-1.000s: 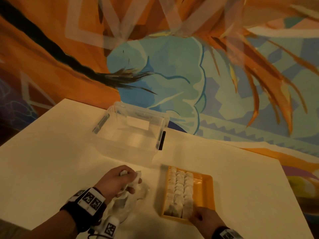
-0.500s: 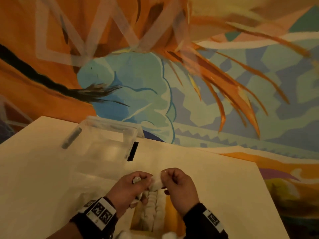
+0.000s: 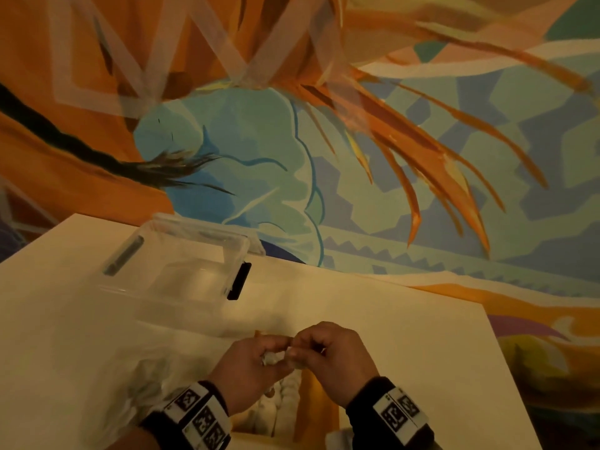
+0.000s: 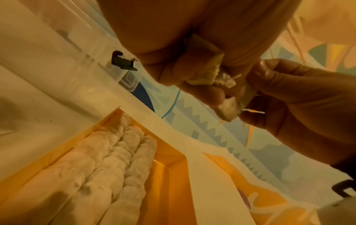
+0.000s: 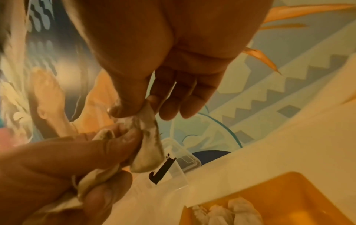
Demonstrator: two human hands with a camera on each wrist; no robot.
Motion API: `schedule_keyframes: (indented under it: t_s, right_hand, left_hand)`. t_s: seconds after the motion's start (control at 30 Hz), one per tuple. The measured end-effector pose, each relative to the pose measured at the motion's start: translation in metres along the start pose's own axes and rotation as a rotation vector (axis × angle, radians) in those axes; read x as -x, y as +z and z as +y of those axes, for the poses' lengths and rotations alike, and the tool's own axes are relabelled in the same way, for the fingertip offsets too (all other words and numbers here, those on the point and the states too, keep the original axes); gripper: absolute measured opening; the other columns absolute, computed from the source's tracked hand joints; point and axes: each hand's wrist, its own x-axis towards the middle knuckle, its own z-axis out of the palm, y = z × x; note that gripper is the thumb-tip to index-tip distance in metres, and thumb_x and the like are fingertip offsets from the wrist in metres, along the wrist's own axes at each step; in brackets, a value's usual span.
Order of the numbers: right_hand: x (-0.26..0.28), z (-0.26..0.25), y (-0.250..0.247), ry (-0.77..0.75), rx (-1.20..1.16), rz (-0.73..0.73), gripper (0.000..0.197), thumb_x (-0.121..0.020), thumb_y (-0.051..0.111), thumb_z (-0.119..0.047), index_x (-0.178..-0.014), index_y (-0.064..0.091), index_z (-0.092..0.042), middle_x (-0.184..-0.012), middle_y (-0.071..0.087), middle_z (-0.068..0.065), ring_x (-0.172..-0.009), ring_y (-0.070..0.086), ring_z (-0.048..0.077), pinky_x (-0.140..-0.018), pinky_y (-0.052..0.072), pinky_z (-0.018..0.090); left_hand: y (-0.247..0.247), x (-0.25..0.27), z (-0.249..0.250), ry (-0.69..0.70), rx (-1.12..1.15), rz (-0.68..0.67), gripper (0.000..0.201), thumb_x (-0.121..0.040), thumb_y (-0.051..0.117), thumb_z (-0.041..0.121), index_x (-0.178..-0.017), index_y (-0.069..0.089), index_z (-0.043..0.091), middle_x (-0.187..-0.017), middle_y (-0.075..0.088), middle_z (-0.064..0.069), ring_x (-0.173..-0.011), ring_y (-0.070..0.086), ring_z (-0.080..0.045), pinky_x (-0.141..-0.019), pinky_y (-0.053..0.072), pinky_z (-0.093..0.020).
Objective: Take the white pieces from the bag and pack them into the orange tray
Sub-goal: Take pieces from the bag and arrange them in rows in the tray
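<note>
My two hands meet just above the orange tray [image 3: 313,414]. My left hand [image 3: 250,368] grips a small clump of white pieces [image 4: 204,65] in curled fingers. My right hand [image 3: 324,358] pinches one white piece [image 5: 148,146] between thumb and forefinger, and this piece still touches the left hand's clump. Rows of white pieces [image 4: 115,161] fill the left part of the tray [image 4: 169,182], while its right strip is bare orange. The crumpled clear bag [image 3: 139,388] lies on the table to the left of my left wrist.
A clear plastic box [image 3: 181,264] with a black latch [image 3: 239,280] stands at the back of the white table [image 3: 406,336], behind the tray. A painted wall rises beyond the table's far edge.
A second ago my left hand was at the bag and my right hand rested on the tray's near edge. Both have since come together over the tray, with a white piece between them.
</note>
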Motion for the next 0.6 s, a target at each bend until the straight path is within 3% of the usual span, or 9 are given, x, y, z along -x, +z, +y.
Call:
schedule_keyframes:
  t_s: [0.07, 0.2, 0.3, 0.4, 0.47, 0.6]
  right_hand:
    - [0.002, 0.005, 0.001, 0.013, -0.033, 0.041, 0.020, -0.079, 0.079, -0.027, -0.073, 0.068, -0.042, -0.081, 0.066, -0.011, -0.079, 0.060, 0.004, -0.069, 0.046, 0.013]
    - [0.004, 0.018, -0.002, 0.071, -0.071, 0.053, 0.023, -0.080, 0.078, -0.027, -0.088, 0.067, -0.045, -0.091, 0.069, -0.014, -0.082, 0.062, 0.002, -0.071, 0.049, 0.013]
    - [0.002, 0.027, -0.005, 0.113, -0.038, 0.018, 0.018, -0.084, 0.074, -0.024, -0.079, 0.067, -0.040, -0.079, 0.069, -0.013, -0.075, 0.061, -0.004, -0.065, 0.044, 0.008]
    - [-0.007, 0.046, -0.010, 0.250, 0.021, 0.101, 0.011, -0.089, 0.068, -0.027, -0.081, 0.066, -0.034, -0.079, 0.067, -0.015, -0.072, 0.060, -0.005, -0.061, 0.041, 0.006]
    - [-0.014, 0.061, -0.009, 0.359, 0.090, 0.151, 0.007, -0.093, 0.062, -0.028, -0.086, 0.064, -0.029, -0.085, 0.067, -0.011, -0.077, 0.060, 0.005, -0.065, 0.043, 0.015]
    - [-0.028, 0.077, 0.015, 0.487, 0.221, 0.033, 0.007, -0.097, 0.053, -0.024, -0.098, 0.060, -0.024, -0.098, 0.065, 0.000, -0.081, 0.059, 0.016, -0.062, 0.044, 0.021]
  left_hand:
    - [0.005, -0.005, -0.003, 0.007, -0.030, 0.021, 0.028, -0.087, 0.072, 0.017, -0.079, 0.074, 0.043, -0.084, 0.073, 0.008, -0.057, 0.064, -0.011, -0.055, 0.056, -0.028]
    - [0.013, -0.019, -0.011, -0.009, -0.064, 0.044, 0.023, -0.087, 0.073, 0.021, -0.074, 0.071, 0.040, -0.086, 0.072, -0.004, -0.063, 0.066, -0.019, -0.060, 0.061, -0.040]
    - [0.016, -0.027, -0.014, 0.002, -0.136, 0.002, 0.017, -0.087, 0.072, 0.025, -0.077, 0.072, 0.039, -0.085, 0.071, -0.001, -0.071, 0.070, -0.023, -0.060, 0.061, -0.040]
    - [0.004, -0.039, -0.029, -0.081, -0.182, 0.036, 0.017, -0.089, 0.070, 0.029, -0.087, 0.067, 0.046, -0.100, 0.069, 0.005, -0.079, 0.069, -0.016, -0.063, 0.062, -0.032]
    - [-0.012, -0.047, -0.046, -0.171, -0.248, 0.102, 0.009, -0.089, 0.068, 0.036, -0.093, 0.066, 0.044, -0.108, 0.068, 0.002, -0.087, 0.068, -0.017, -0.074, 0.062, -0.038]
    - [-0.032, -0.054, -0.080, -0.345, -0.477, 0.119, 0.035, -0.091, 0.063, 0.044, -0.124, 0.060, 0.032, -0.126, 0.064, -0.006, -0.096, 0.067, -0.024, -0.088, 0.056, -0.036]
